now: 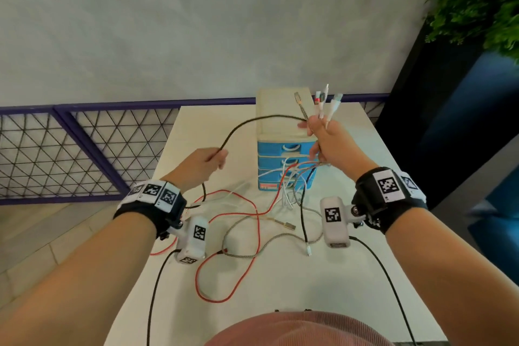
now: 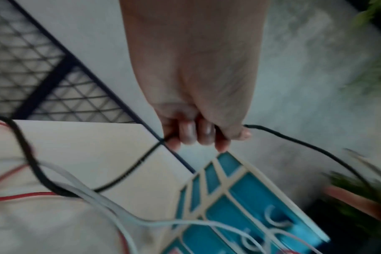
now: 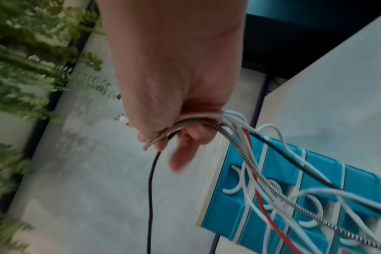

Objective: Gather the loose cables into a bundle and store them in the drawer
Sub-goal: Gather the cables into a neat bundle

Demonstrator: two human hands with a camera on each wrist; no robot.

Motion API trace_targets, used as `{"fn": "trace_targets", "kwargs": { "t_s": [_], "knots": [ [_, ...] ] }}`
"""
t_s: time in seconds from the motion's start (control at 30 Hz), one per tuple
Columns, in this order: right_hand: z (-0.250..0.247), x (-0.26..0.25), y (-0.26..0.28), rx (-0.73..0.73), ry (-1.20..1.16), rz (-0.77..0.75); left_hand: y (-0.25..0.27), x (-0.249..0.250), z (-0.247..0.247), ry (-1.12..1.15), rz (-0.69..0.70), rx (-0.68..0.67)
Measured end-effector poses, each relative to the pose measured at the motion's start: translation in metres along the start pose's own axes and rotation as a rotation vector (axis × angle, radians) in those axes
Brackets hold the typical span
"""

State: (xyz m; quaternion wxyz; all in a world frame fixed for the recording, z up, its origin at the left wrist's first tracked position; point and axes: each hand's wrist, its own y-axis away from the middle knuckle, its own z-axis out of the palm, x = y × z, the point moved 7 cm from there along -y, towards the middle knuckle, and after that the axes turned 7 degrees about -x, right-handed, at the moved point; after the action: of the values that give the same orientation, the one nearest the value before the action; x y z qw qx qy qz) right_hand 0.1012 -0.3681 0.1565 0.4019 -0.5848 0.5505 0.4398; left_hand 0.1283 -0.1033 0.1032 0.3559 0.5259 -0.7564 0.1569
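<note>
White table (image 1: 351, 275), cables (image 1: 233, 215) mid-surface, drawer unit (image 1: 283, 149) at far edge

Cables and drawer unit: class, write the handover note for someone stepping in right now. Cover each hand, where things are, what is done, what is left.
Right hand: grip closed around several cable ends, plugs sticking up above the fist.
Left hand: holds the black cable, which arcs across to the right hand.
Red cable and braided cable trail loose over the table.
Drawer unit: drawers look shut.
Done: ends gathered.
Left: coil the slack, open a drawer, store the bundle.
</note>
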Motion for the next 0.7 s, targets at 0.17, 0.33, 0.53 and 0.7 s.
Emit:
{"fn": "trace_targets", "kwargs": {
  "t_s": [0.17,0.33,0.53,0.7],
  "knots": [
    [0.019,-0.026,0.008,0.203,0.196,-0.138,-0.017,0.07,0.025,-0.414,0.09,-0.133],
    [0.041,-0.047,0.016,0.127,0.419,-0.239,-0.017,0.102,0.036,-0.476,0.146,-0.263],
    [0.059,-0.05,0.018,-0.064,0.64,-0.245,-0.008,0.115,0.03,-0.366,0.264,-0.265],
    [0.057,-0.05,0.016,-0.042,0.792,-0.219,-0.008,0.109,0.009,-0.101,0.254,-0.156]
  ]
}}
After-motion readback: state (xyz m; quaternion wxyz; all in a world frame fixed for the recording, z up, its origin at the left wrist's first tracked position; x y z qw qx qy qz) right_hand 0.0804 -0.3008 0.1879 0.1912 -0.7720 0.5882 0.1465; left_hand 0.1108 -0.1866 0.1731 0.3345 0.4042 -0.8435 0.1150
